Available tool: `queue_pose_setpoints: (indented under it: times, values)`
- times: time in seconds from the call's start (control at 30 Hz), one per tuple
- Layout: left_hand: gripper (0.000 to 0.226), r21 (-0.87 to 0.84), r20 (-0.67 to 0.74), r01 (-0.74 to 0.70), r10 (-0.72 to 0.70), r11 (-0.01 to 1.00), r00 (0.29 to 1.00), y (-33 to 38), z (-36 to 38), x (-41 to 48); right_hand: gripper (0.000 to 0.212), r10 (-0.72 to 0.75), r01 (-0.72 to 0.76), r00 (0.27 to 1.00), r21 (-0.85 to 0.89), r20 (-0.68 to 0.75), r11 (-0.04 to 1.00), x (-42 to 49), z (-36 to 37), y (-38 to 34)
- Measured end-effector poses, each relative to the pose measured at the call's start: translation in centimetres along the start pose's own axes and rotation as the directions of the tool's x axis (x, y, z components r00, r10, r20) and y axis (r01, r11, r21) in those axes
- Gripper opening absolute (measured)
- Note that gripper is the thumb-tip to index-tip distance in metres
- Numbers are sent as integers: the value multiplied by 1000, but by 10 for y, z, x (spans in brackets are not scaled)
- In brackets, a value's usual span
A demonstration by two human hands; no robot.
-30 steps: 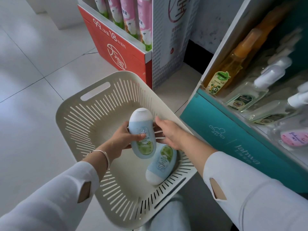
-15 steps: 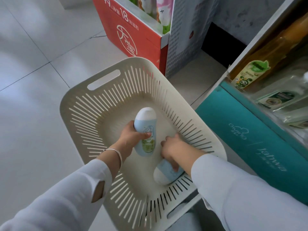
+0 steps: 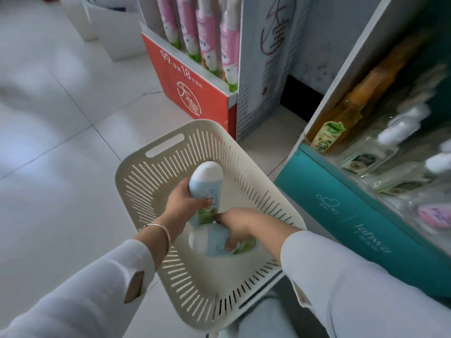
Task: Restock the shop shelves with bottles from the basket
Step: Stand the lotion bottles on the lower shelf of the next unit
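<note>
I am over a white tiled floor (image 3: 61, 167) in a shop. To my right is the shelf (image 3: 353, 215) with a teal front edge. An amber bottle (image 3: 353, 113) and clear bottles with white caps (image 3: 390, 140) lie on it. Ahead stands a red display box (image 3: 190, 89) full of tall pink packs (image 3: 207, 32).

The cream slotted basket (image 3: 146, 181) sits below me, close beside the shelf. Both of my hands are inside it. My left hand (image 3: 180, 208) is wrapped round the middle of a pale blue bottle (image 3: 207, 176), held upright with its white cap up, clear of the basket floor. My right hand (image 3: 239, 223) reaches down with fingers curled round a second bottle (image 3: 214, 242), which lies on its side at the bottom of the basket, white cap pointing left; it is blurred. A thin silver bangle (image 3: 158, 228) sits on my left wrist.
</note>
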State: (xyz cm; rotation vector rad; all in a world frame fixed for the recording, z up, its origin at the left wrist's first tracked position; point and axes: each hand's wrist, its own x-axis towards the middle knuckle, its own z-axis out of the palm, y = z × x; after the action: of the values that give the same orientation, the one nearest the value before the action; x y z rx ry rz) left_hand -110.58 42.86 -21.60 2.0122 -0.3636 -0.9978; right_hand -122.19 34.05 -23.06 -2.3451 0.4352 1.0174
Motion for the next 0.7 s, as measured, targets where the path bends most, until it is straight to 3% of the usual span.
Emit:
queue_pose_setpoints:
  times: [0.17,0.3,0.6,0.7]
  values:
    - [52,-76,-67,-211,206,975,976,69,-32,-57,59,10,45,966,205,-257,978,-78,-47,-28]
    - [50,-140,-94,-369,359,919,929,128,-45,-119,60,48,52,914,234,-403,971,-152,-71,-48]
    - [50,-107,-31,-591,592,799,805,219,-14,-244,58,154,15,796,273,-586,962,-333,-75,-56]
    - [51,-62,83,-653,656,755,750,239,13,-278,57,215,-42,747,277,-629,960,-391,-62,-44]
